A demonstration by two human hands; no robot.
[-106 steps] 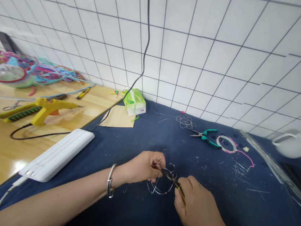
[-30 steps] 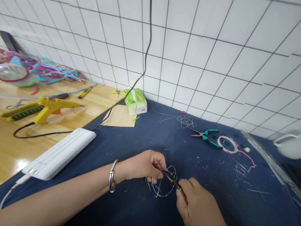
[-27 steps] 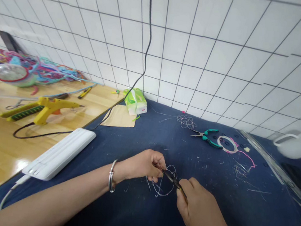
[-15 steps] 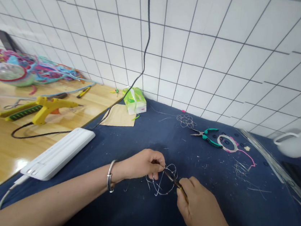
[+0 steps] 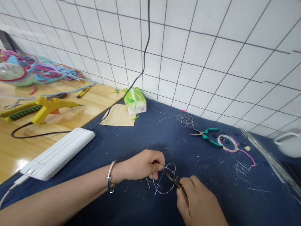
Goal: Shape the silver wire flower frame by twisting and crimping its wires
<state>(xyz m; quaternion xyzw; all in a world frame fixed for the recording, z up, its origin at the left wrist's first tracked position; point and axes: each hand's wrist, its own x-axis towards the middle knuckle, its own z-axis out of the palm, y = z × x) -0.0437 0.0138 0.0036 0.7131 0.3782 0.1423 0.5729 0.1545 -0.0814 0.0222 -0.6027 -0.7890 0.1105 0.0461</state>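
Note:
My left hand (image 5: 148, 165) pinches a piece of thin silvery wire bent into loops (image 5: 167, 192), which hangs over the dark blue cloth. Gripped in my right hand (image 5: 197, 201) is a pair of pliers (image 5: 172, 178) with dark jaws and a yellowish handle. The jaw tips reach the wire right beside my left fingertips. Whether the jaws are fully closed on the wire is too small to tell. A silver bangle (image 5: 110, 176) circles my left wrist.
Behind my hands lie a flower-shaped wire piece (image 5: 186, 120), teal-handled pliers (image 5: 207, 136) and a ring-shaped coil (image 5: 228, 143). Wire scraps (image 5: 241, 170) are at right, near a white mug (image 5: 296, 144). A white power strip (image 5: 59, 153) and yellow glue gun (image 5: 47, 108) are at left.
Both hands stay almost in place. The pliers' jaws and the wire loops have shifted very slightly at my left fingertips.

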